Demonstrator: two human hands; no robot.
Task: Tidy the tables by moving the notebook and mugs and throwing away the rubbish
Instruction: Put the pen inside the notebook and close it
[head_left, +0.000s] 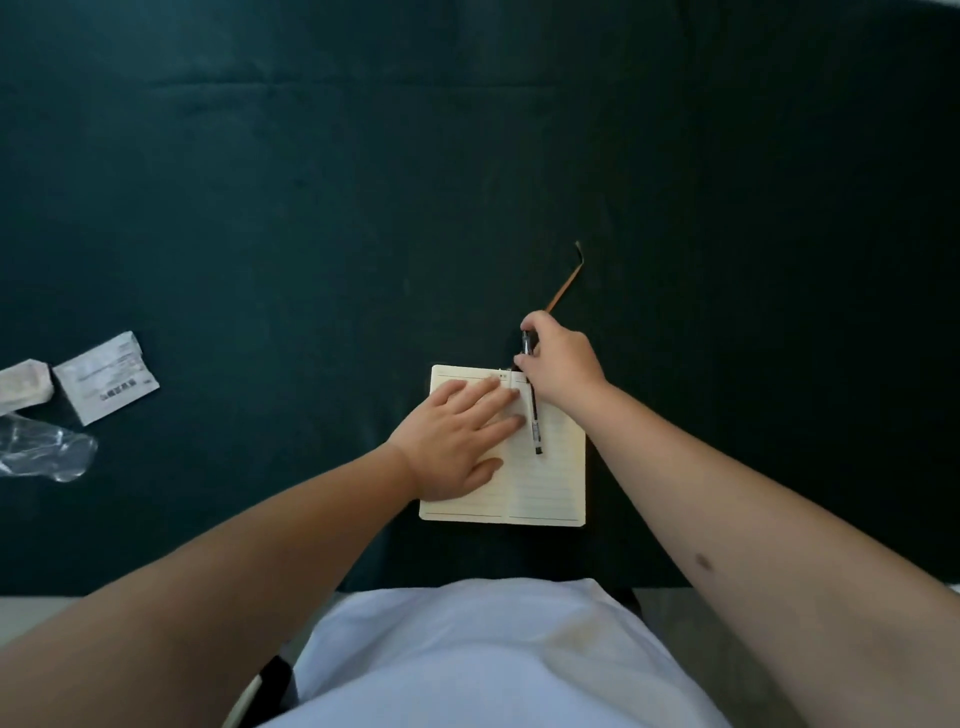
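An open lined notebook lies on the dark green tablecloth near the front edge. My left hand rests flat on its left page, fingers spread. A black pen lies along the notebook's middle fold, and my right hand pinches its upper end at the top of the notebook. A brown ribbon bookmark trails away from the notebook behind my right hand. No mugs are in view.
At the far left lie a white printed sachet, a second whitish packet beside it, and a crumpled clear plastic wrapper. The table's front edge runs just above my white shirt.
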